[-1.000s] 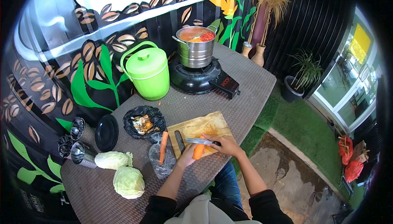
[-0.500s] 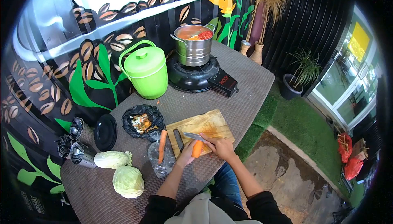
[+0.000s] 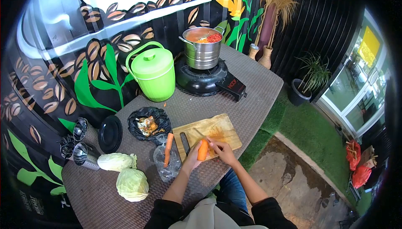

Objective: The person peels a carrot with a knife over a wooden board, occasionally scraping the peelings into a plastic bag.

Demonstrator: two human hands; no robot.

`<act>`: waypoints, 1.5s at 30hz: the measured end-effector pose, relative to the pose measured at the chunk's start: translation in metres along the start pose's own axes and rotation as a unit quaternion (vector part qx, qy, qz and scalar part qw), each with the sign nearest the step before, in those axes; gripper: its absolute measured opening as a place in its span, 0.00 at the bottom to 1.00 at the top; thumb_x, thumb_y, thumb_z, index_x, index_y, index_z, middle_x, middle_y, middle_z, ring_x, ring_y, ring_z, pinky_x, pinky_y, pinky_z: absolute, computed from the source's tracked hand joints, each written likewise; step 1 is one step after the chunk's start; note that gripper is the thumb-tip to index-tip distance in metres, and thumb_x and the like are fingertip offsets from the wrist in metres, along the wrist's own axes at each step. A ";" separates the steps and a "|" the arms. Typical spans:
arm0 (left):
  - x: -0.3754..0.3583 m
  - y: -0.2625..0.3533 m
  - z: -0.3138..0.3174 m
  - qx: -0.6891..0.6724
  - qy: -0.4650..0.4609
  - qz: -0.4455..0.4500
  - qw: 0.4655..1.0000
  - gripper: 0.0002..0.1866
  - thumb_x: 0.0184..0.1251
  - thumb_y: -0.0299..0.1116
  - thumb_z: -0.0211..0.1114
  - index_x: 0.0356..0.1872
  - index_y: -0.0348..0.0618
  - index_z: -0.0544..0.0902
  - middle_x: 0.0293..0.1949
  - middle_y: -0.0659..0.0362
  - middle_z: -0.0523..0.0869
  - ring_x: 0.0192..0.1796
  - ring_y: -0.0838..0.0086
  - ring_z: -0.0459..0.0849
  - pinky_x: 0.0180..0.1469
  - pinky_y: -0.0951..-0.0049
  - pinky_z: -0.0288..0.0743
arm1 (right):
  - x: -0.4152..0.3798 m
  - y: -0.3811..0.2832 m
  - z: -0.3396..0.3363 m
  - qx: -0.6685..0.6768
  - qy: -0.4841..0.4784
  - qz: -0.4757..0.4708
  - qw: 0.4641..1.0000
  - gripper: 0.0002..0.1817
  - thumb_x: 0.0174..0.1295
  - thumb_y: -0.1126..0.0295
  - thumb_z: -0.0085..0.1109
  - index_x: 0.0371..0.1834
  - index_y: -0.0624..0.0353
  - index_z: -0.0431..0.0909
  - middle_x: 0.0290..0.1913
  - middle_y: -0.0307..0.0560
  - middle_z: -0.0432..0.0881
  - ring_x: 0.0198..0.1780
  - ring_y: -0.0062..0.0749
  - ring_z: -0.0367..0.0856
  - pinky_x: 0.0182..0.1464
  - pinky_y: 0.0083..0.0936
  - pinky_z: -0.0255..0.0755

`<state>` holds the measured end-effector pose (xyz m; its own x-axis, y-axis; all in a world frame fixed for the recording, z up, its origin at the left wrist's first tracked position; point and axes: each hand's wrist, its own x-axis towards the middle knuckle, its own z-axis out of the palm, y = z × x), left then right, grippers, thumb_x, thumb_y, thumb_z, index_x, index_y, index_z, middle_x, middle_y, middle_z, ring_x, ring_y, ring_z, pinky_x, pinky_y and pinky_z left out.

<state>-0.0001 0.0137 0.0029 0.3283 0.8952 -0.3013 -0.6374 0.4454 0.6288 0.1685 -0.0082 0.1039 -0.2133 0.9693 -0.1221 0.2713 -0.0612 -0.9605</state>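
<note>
My left hand (image 3: 193, 157) is closed around a thick peeled carrot (image 3: 203, 150), held up over the near edge of a wooden cutting board (image 3: 226, 129). Close beside the carrot, my right hand (image 3: 222, 152) grips a knife (image 3: 200, 133); its blade is hard to make out against the wood, and the handle is covered by my fingers. Orange stains mark the board's surface. Left of the board, a second, thinner carrot (image 3: 168, 149) lies on a clear plastic bag (image 3: 159, 162).
A black bag of peelings (image 3: 165, 122) sits behind the plastic bag. Two pale cabbages, one round (image 3: 132, 185), one long (image 3: 115, 162), lie at left near metal utensil cups (image 3: 86, 157). Farther back stand a green lidded bucket (image 3: 157, 78) and a steel pot (image 3: 204, 55) on a black stove (image 3: 197, 82).
The knife blade, plainly visible across the top of the carrot before, now shows only faintly beyond it. The carrot is tilted more upright in my left hand.
</note>
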 end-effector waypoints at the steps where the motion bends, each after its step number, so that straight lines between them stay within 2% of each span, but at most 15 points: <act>1: 0.001 -0.002 -0.003 0.003 -0.003 0.003 1.000 0.20 0.75 0.45 0.53 0.56 0.41 0.74 0.41 0.57 0.81 0.40 0.73 0.81 0.41 0.70 0.79 | -0.004 -0.006 -0.002 -0.167 0.027 -0.062 0.984 0.21 0.68 0.53 0.54 0.64 0.33 0.74 0.22 0.48 0.77 0.19 0.28 0.72 0.30 0.26 0.71; 4: 0.000 0.000 0.001 0.007 -0.010 0.001 1.000 0.19 0.75 0.43 0.52 0.57 0.41 0.74 0.42 0.57 0.81 0.41 0.73 0.81 0.41 0.71 0.79 | -0.009 -0.013 -0.008 -0.359 0.052 -0.106 0.926 0.22 0.66 0.50 0.55 0.64 0.32 0.74 0.26 0.51 0.81 0.25 0.38 0.81 0.34 0.31 0.74; 7: -0.001 0.002 0.003 0.008 -0.019 0.000 1.000 0.18 0.76 0.41 0.51 0.57 0.41 0.73 0.44 0.58 0.81 0.42 0.74 0.81 0.42 0.72 0.78 | -0.006 -0.003 -0.013 -0.362 0.057 -0.141 0.920 0.23 0.65 0.48 0.54 0.64 0.31 0.74 0.29 0.54 0.83 0.29 0.45 0.83 0.36 0.34 0.75; 14: -0.001 0.002 0.001 0.011 -0.027 -0.020 0.999 0.17 0.76 0.41 0.51 0.57 0.41 0.73 0.45 0.58 0.80 0.43 0.75 0.80 0.42 0.72 0.78 | -0.003 -0.008 -0.020 -0.375 0.000 -0.139 0.917 0.24 0.67 0.48 0.50 0.67 0.27 0.69 0.20 0.53 0.78 0.24 0.45 0.80 0.32 0.38 0.74; 26: -0.008 0.007 0.008 -0.009 -0.013 -0.020 1.000 0.19 0.76 0.45 0.51 0.56 0.42 0.73 0.42 0.58 0.81 0.42 0.74 0.81 0.41 0.71 0.78 | 0.002 0.019 0.013 -0.442 0.133 -0.191 0.866 0.21 0.68 0.54 0.52 0.65 0.34 0.73 0.25 0.44 0.82 0.23 0.40 0.81 0.27 0.32 0.75; 29: 0.001 0.002 -0.004 -0.020 -0.056 -0.027 0.998 0.20 0.76 0.47 0.51 0.56 0.43 0.73 0.41 0.58 0.81 0.42 0.74 0.81 0.42 0.71 0.78 | 0.011 0.038 0.026 -0.397 0.162 -0.209 0.879 0.22 0.69 0.56 0.51 0.67 0.35 0.70 0.25 0.45 0.82 0.24 0.37 0.82 0.25 0.30 0.73; 31: -0.004 0.006 0.001 -0.018 -0.048 -0.028 0.998 0.20 0.76 0.48 0.51 0.57 0.44 0.73 0.41 0.58 0.81 0.42 0.74 0.81 0.42 0.71 0.78 | 0.022 0.048 0.037 -0.136 0.214 -0.269 0.929 0.22 0.72 0.57 0.49 0.66 0.49 0.72 0.23 0.41 0.81 0.23 0.23 0.79 0.26 0.24 0.71; 32: -0.005 0.007 0.004 -0.017 -0.041 -0.030 0.999 0.20 0.75 0.48 0.51 0.57 0.45 0.73 0.41 0.58 0.81 0.42 0.74 0.81 0.42 0.71 0.78 | 0.022 0.054 0.034 -0.136 0.213 -0.270 0.929 0.22 0.72 0.57 0.49 0.66 0.49 0.72 0.23 0.41 0.81 0.23 0.23 0.79 0.26 0.24 0.71; 33: -0.005 0.007 0.004 -0.017 -0.041 -0.030 0.999 0.20 0.75 0.48 0.51 0.57 0.45 0.73 0.41 0.58 0.81 0.42 0.74 0.81 0.42 0.71 0.78 | 0.017 0.044 0.028 0.039 0.134 -0.118 0.983 0.22 0.72 0.58 0.48 0.66 0.53 0.72 0.26 0.43 0.83 0.26 0.21 0.80 0.29 0.23 0.71; 34: -0.005 0.007 0.004 -0.028 -0.038 -0.027 0.999 0.21 0.75 0.49 0.51 0.57 0.45 0.73 0.41 0.58 0.81 0.42 0.74 0.81 0.42 0.71 0.77 | 0.014 0.039 0.022 0.212 0.048 0.043 0.975 0.22 0.73 0.58 0.48 0.65 0.56 0.72 0.29 0.44 0.85 0.29 0.19 0.81 0.32 0.23 0.72; 35: -0.005 0.007 0.004 -0.038 -0.035 -0.026 0.998 0.21 0.75 0.49 0.51 0.57 0.45 0.73 0.40 0.58 0.81 0.41 0.74 0.81 0.42 0.71 0.77 | 0.015 0.039 0.019 0.212 0.049 0.043 0.975 0.22 0.73 0.58 0.48 0.65 0.56 0.72 0.29 0.44 0.85 0.29 0.19 0.81 0.32 0.23 0.72; 37: -0.003 0.006 0.002 -0.044 -0.030 -0.032 0.998 0.20 0.75 0.49 0.51 0.57 0.45 0.73 0.40 0.58 0.81 0.41 0.74 0.80 0.42 0.71 0.77 | 0.017 0.037 0.012 -0.040 0.067 -0.138 0.987 0.22 0.70 0.57 0.51 0.67 0.41 0.71 0.30 0.52 0.85 0.27 0.46 0.82 0.34 0.32 0.74; 38: -0.003 0.005 0.001 -0.050 -0.025 -0.038 0.998 0.20 0.76 0.48 0.50 0.57 0.46 0.73 0.40 0.58 0.81 0.41 0.75 0.80 0.42 0.71 0.77 | 0.015 0.037 0.009 -0.041 0.069 -0.138 0.987 0.22 0.70 0.57 0.51 0.67 0.41 0.71 0.30 0.52 0.85 0.27 0.46 0.82 0.34 0.32 0.74; 40: -0.004 0.004 0.002 -0.052 -0.032 -0.029 0.998 0.20 0.76 0.48 0.50 0.57 0.46 0.73 0.41 0.58 0.80 0.42 0.75 0.80 0.42 0.71 0.77 | 0.002 0.015 0.001 -0.284 0.088 -0.151 0.943 0.23 0.68 0.51 0.52 0.67 0.34 0.70 0.32 0.53 0.85 0.29 0.46 0.83 0.36 0.33 0.75; 45: -0.005 0.005 0.004 -0.051 -0.055 -0.013 0.997 0.18 0.77 0.46 0.49 0.55 0.45 0.74 0.41 0.59 0.81 0.42 0.76 0.80 0.41 0.72 0.77 | 0.000 0.001 -0.010 -0.294 0.001 -0.050 0.954 0.24 0.67 0.51 0.53 0.67 0.36 0.70 0.53 0.42 0.83 0.49 0.41 0.83 0.51 0.31 0.74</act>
<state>-0.0024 0.0116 0.0101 0.4170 0.8785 -0.2332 -0.6936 0.4734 0.5430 0.1785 -0.0056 0.1056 -0.2641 0.9638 -0.0367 0.7304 0.1749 -0.6603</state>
